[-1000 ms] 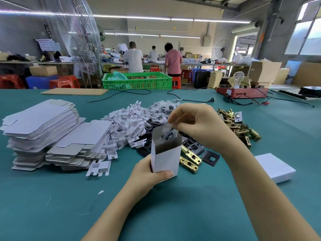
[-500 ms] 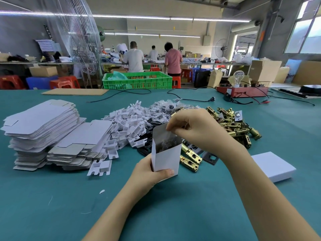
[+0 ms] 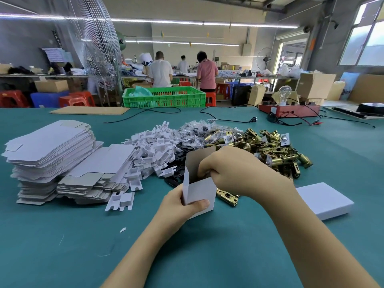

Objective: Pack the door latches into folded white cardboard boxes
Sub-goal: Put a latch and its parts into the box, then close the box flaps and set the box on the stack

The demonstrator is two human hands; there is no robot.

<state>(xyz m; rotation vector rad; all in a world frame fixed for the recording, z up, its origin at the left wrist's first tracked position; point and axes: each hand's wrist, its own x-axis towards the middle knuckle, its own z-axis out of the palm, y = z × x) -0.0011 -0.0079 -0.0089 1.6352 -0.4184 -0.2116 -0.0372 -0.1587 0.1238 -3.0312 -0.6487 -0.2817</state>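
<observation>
left grip [image 3: 182, 202] wraps upright open box [image 3: 198, 190], table centre | right grip [image 3: 230, 169] curled inside box mouth, contents hidden | one closed box [image 3: 324, 199] at 3 o'clock | latches [image 3: 268, 146] heaped at 1 o'clock, flat blanks [image 3: 52, 146] at 10 o'clock; mostly unpacked

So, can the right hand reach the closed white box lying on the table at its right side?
Probably yes. The closed white box lies bare just beside the right forearm, nothing on it. But the right hand has its fingers inside the open box, which the left hand holds.
</observation>
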